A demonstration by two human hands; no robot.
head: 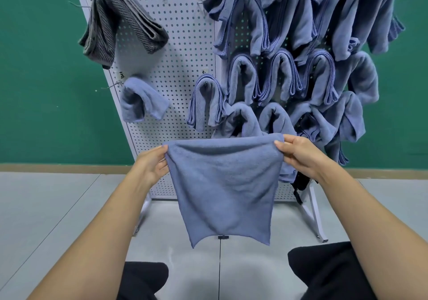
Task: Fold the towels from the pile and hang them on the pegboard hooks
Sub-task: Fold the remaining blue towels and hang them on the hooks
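**Single head-worn view, forward and down**

The wide-angle camera sits at the person's head, facing the white perforated metal pegboard [176, 44] close ahead, which leans in frame. The left hand [151, 163] and right hand [301, 155] pinch the square blue-grey cloth towel [222, 188] mid-frame, near the lens. Black-trousered knees [324, 272] and pale grey floor [46, 207] line the bottom edge.

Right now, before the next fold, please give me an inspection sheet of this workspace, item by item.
Surface: grey floor, no table in view.
Job's things: blue towel held spread, hanging free; white pegboard carries a grey towel and many hung blue towels; pile not in view.
Clutter: black item at pegboard's lower right, unclear what.
Grippers: left hand and right hand each pinch an upper corner of the blue towel.
Cables: nothing seen.
Surroundings: green wall behind.
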